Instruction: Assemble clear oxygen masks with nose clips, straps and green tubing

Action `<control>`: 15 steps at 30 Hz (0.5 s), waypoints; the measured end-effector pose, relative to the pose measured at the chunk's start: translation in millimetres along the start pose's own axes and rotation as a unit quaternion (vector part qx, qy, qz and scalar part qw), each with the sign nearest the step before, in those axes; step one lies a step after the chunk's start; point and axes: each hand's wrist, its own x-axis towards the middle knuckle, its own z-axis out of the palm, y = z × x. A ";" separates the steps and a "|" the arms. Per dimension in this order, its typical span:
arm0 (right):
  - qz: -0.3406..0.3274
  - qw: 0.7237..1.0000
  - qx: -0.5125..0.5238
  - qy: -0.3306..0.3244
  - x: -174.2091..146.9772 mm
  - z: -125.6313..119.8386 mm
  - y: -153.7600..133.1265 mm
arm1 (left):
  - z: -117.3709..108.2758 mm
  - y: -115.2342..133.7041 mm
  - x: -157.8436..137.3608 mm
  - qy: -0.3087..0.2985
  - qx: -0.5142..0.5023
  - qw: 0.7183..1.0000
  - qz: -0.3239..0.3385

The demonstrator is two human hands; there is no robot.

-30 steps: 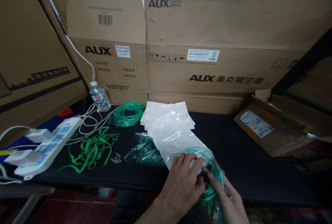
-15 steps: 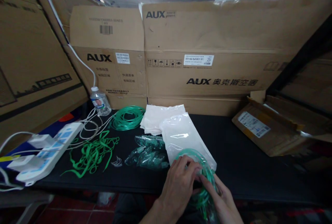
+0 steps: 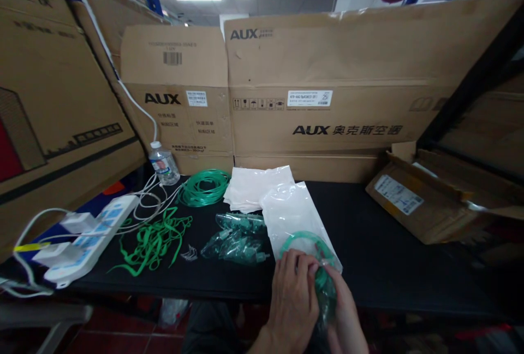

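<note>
Near the table's front edge, a coil of clear green tubing [image 3: 302,237] is gripped between my two hands. My left hand [image 3: 295,288] lies closed over its near side, knuckles up. My right hand [image 3: 344,296] is wrapped round the coil's right side, its fingers partly hidden. Greenish clear plastic [image 3: 326,302] hangs below between the palms. The coil's far part overlaps a white plastic pouch [image 3: 289,209] on the table. Left of my hands lie green clear-plastic pieces [image 3: 241,247], which look like masks.
A second tubing coil [image 3: 204,187], tangled green straps [image 3: 153,242] and small metal strips [image 3: 190,253] lie to the left. Beyond are a power strip [image 3: 92,242] with white cables and a bottle [image 3: 164,165]. White sheets [image 3: 249,187] lie at the back; an open carton [image 3: 401,201] stands right.
My hands have drawn closer together round the coil, the right one moving left and tucking in. The green plastic below is now more covered. The view has shifted slightly.
</note>
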 end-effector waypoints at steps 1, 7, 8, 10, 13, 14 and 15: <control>-0.001 1.000 0.007 -0.001 -1.3 -1.5 -1.6 | 1.2 0.9 2.8 -0.002 -0.007 1.000 -0.006; 0.011 0.997 0.066 -0.029 -8.7 -10.8 -3.5 | -3.3 1.1 19.4 -0.020 -0.020 1.000 -0.010; 0.009 0.997 0.072 -0.023 -8.1 -11.6 -1.5 | -4.7 0.8 20.7 -0.031 -0.023 0.999 -0.002; 0.001 0.997 0.080 -0.004 -5.3 -12.2 2.8 | -7.1 1.0 20.8 -0.060 -0.027 0.998 0.020; -0.010 0.995 0.097 0.014 -0.3 -11.1 7.0 | -8.6 4.1 16.4 -0.094 -0.027 0.994 0.042; -0.012 0.994 0.103 0.017 0.8 -10.3 7.9 | -8.6 5.6 14.9 -0.100 -0.024 0.994 0.045; -0.013 0.994 0.109 0.020 1.3 -9.3 8.6 | -8.4 7.3 13.8 -0.105 -0.020 0.993 0.044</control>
